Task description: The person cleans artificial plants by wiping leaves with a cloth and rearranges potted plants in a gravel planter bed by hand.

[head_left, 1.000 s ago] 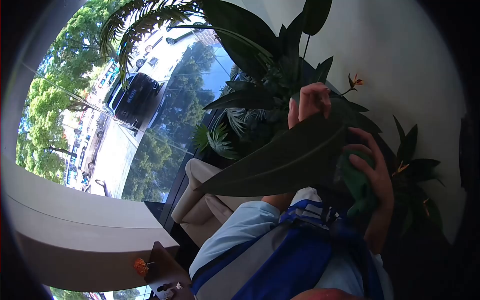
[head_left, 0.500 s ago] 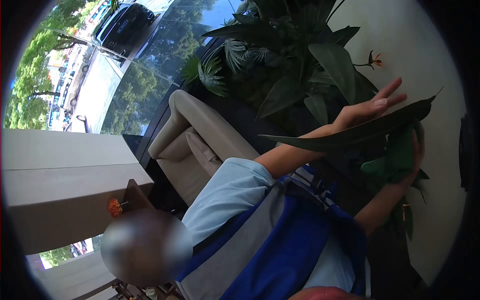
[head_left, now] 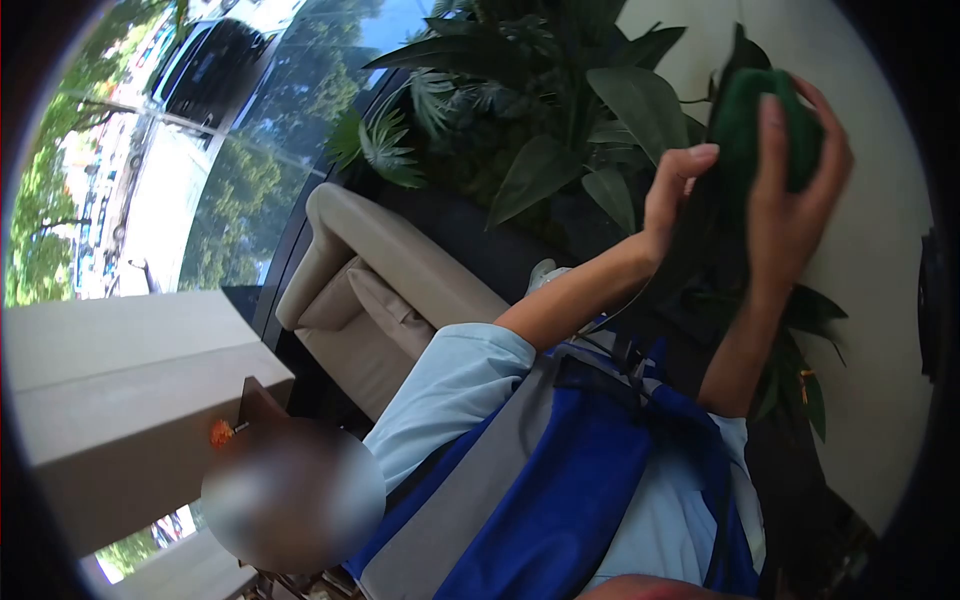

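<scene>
My right hand [head_left: 790,190] is closed round a bunched green cloth [head_left: 745,125], which lies against a long dark green leaf [head_left: 690,235]. The leaf stands nearly edge-on, from its upper end beside the cloth down past my left hand. At the leaf's left edge, my left hand [head_left: 672,190] has its fingers curled and pressed together on the leaf. Part of the leaf is hidden behind the cloth and my right hand.
Broad-leaved plants [head_left: 635,105] stand beyond my hands, with a pale wall [head_left: 880,300] on the right. A beige armchair [head_left: 400,240] is left of my arm. Behind the window are a dark car [head_left: 215,75] and trees. A blurred round patch covers the lower left.
My right hand and the cloth have moved up along the leaf. The leaf has swung from slanting to nearly upright. My left hand's extended fingers have closed on its edge.
</scene>
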`<action>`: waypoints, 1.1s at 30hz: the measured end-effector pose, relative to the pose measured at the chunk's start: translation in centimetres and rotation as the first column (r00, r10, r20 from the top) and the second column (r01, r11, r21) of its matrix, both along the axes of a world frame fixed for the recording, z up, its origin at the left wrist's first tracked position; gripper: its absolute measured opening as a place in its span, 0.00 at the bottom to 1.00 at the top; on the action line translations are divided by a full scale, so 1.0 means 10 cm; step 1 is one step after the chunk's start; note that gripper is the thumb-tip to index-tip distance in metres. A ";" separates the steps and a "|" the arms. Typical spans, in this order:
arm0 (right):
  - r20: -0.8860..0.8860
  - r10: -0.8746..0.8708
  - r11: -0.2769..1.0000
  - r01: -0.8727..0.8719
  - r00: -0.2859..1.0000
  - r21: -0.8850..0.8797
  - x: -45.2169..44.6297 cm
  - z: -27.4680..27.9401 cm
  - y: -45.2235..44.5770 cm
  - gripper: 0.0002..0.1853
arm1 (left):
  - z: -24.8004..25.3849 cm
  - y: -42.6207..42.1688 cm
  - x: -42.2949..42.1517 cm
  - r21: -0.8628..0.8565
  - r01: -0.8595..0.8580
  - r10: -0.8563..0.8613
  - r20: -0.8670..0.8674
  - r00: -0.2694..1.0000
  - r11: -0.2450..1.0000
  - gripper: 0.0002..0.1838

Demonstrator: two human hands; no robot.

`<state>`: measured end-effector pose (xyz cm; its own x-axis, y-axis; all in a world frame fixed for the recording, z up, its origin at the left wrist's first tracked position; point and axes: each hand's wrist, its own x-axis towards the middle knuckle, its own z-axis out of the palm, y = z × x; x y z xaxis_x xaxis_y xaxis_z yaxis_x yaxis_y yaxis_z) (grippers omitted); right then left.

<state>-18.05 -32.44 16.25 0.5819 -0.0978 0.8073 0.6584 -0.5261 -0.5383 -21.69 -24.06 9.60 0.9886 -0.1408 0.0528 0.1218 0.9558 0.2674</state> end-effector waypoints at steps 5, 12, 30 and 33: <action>-0.037 0.090 0.964 -0.097 0.995 -0.246 -0.35 -0.32 0.17 0.18 | 0.16 0.09 0.25 0.050 -0.163 0.139 0.313 0.940 0.985 0.33; 0.076 0.098 0.950 -0.071 0.992 -0.304 -0.39 -0.17 0.01 0.17 | 0.16 0.05 0.07 -0.065 -0.113 0.127 0.290 0.949 0.991 0.44; 0.106 0.158 0.937 -0.115 0.982 -0.329 -0.59 -0.13 -0.16 0.20 | 0.24 -0.02 0.16 -0.094 0.177 -0.082 0.621 0.779 0.980 0.48; 0.176 -0.007 0.973 0.047 0.984 -0.227 -0.40 0.01 -0.22 0.19 | 0.15 -0.10 -0.02 -0.400 0.348 -0.129 0.480 0.867 0.848 0.54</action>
<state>-22.09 -34.62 16.30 0.4313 0.0877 0.8980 0.7145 -0.6410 -0.2805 -21.92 -25.05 11.07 0.7899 -0.2196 0.5726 0.3427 0.9324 -0.1151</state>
